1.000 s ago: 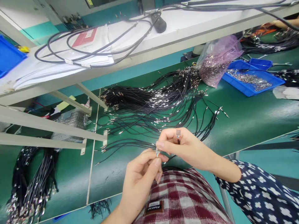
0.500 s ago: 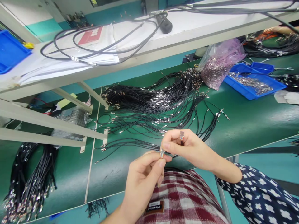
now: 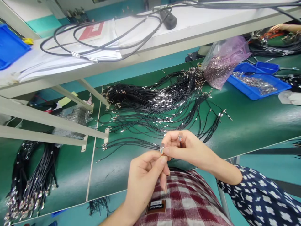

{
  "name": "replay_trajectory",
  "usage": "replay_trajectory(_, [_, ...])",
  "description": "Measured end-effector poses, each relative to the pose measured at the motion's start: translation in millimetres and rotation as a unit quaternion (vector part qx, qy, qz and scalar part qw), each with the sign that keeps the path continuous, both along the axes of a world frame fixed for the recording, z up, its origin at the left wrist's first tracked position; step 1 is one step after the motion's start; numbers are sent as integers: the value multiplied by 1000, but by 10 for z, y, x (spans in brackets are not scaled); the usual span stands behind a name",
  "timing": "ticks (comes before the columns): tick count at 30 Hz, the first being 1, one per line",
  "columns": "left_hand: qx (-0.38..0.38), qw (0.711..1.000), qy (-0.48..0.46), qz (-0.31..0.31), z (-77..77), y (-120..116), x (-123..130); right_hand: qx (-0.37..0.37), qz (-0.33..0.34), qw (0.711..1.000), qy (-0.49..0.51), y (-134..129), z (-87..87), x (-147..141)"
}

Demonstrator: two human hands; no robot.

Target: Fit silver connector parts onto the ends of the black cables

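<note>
My left hand [image 3: 146, 171] and my right hand [image 3: 188, 145] meet above the table's front edge, fingertips pinched together. Between them is a small shiny metal piece [image 3: 162, 148], gripped by my right thumb and forefinger. The left thumb and forefinger pinch just below it; what they hold is too small to name. A ring is on a right finger. Behind the hands, a thin bunch of black cords [image 3: 131, 142] with metal tips lies on the green table [image 3: 113, 175]. Farther back is a thick pile of black cords [image 3: 150, 97].
A pink bag of metal parts [image 3: 217, 70] and a blue tray [image 3: 252, 91] stand back right. A white shelf [image 3: 141, 59] with looped cables crosses above, its legs at left. More cords [image 3: 35, 179] lie far left. Another person's hand [image 3: 282, 28] shows top right.
Both hands stay together, with the metal piece now tilted differently and slightly higher. Some left fingers have spread a little downward. The other person's hand shows more at top right.
</note>
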State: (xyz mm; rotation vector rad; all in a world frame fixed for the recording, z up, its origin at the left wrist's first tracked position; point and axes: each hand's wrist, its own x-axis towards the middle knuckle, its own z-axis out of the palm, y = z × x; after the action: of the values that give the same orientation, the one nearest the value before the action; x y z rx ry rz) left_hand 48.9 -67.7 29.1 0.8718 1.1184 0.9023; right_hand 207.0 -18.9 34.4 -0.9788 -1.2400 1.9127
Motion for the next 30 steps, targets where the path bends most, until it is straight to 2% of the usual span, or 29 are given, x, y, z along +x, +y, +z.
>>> replay_trajectory(11, [11, 1000, 9, -1, -29, 6, -3, -41, 4, 999, 19, 25, 29, -31])
replay_trajectory(19, [8, 999, 38, 8, -8, -5, 26, -18, -29, 999, -22, -10, 29, -66])
replay_trajectory(24, [-4, 1000, -4, -19, -68, -7, -22, -36, -26, 999, 8, -11, 14, -62])
replay_trajectory(30, [-24, 998, -50, -13, -79, 4, -34, -56, -6, 997, 60, 11, -54, 5])
